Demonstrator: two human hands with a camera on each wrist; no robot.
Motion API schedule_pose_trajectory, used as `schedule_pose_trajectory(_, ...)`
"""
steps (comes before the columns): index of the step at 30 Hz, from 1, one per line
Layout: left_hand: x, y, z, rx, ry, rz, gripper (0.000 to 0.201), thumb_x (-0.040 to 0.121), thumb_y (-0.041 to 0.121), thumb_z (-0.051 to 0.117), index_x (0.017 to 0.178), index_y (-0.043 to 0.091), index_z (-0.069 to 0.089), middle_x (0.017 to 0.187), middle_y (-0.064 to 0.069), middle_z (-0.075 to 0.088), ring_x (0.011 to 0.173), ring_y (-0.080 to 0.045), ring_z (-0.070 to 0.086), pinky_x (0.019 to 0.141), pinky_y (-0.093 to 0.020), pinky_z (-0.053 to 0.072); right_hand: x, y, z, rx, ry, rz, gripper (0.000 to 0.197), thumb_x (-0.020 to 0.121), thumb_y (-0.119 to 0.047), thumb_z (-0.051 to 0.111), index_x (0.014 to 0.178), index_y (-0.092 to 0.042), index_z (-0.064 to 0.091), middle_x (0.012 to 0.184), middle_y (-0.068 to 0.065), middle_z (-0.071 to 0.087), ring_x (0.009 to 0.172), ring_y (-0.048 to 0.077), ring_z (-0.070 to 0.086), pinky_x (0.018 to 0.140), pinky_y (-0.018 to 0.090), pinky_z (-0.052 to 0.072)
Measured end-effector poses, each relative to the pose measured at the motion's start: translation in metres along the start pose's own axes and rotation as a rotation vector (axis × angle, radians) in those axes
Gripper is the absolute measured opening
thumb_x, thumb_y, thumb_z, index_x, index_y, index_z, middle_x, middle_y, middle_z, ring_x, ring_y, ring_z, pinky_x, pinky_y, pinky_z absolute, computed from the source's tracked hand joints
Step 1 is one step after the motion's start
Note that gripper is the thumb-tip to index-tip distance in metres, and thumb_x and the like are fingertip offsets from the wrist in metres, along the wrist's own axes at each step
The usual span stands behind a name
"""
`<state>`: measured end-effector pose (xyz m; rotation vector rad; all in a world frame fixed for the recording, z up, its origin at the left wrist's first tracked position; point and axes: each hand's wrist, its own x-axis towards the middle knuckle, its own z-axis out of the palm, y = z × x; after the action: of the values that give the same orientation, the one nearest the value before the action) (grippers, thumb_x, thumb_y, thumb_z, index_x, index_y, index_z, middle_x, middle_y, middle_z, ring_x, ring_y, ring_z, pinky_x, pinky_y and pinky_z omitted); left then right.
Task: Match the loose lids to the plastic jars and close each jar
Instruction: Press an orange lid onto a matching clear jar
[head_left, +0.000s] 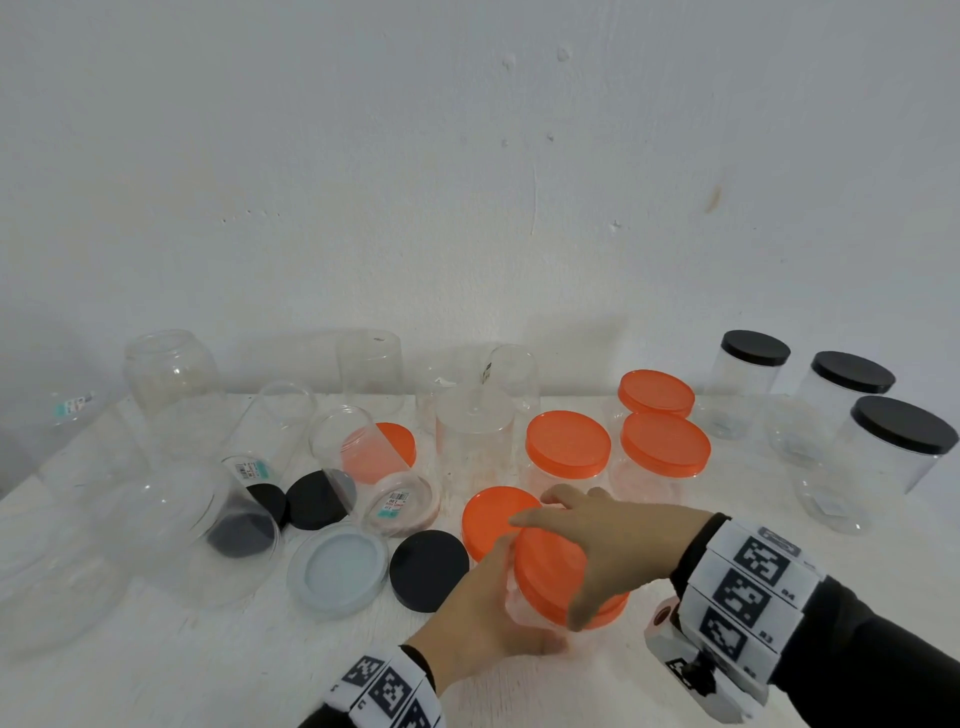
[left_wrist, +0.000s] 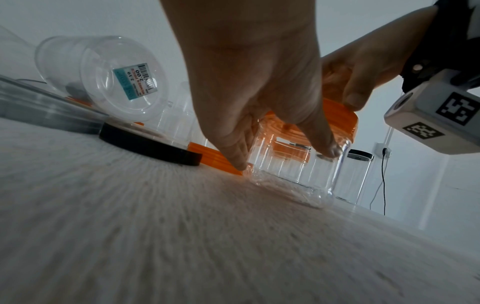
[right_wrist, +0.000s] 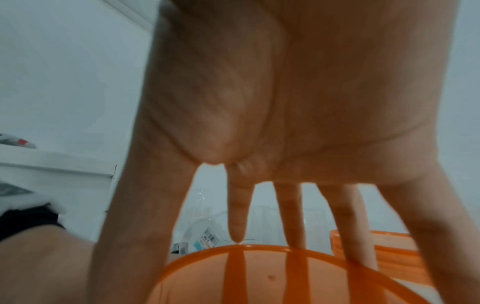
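Observation:
A small clear plastic jar stands on the white table near its front edge. My left hand grips the jar's side, thumb and fingers curled round the wall. An orange lid sits on the jar's mouth, slightly tilted. My right hand covers that lid from above, fingers spread and curled over its rim. In the left wrist view the right thumb presses the lid's edge. Whether the lid is threaded on cannot be told.
A loose orange lid, a black lid and a pale clear lid lie just left. Three orange-lidded jars stand behind, three black-lidded jars at far right. Several open clear jars crowd the left.

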<state>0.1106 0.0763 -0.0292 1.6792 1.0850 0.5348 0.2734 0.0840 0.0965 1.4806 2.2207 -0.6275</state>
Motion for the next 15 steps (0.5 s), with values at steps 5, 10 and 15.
schedule_pose_trajectory(5,-0.001,0.0,-0.001,-0.012,-0.004,0.01,0.111,0.053,0.059,0.084,0.134,0.055,0.009,0.123,0.039,0.04,0.113,0.02,0.04,0.098,-0.01,0.036,0.003,0.002,0.003,-0.004,0.043,-0.019,0.09,0.073,-0.053,0.075,0.144,-0.052,0.02,0.144,-0.007,0.026,0.127,0.024,0.027,0.1,0.045,0.041)
schedule_pose_trajectory(10,-0.002,0.0,-0.001,-0.037,-0.009,-0.002,0.112,0.052,0.057,0.086,0.138,0.049,0.014,0.128,0.032,0.044,0.118,0.01,0.044,0.104,-0.02,0.039,0.01,0.002,0.014,-0.026,0.137,0.076,0.095,0.07,-0.077,0.06,0.148,-0.042,0.017,0.136,0.0,0.034,0.119,0.028,0.036,0.086,0.037,0.042)
schedule_pose_trajectory(15,-0.002,0.0,0.0,-0.045,0.005,0.009,0.113,0.052,0.058,0.086,0.139,0.051,0.013,0.131,0.031,0.042,0.122,0.01,0.041,0.109,-0.024,0.037,0.007,0.007,0.011,0.011,0.063,0.065,0.104,0.068,-0.071,0.067,0.148,-0.048,0.005,0.15,-0.002,0.019,0.133,0.027,0.026,0.1,0.045,0.04)
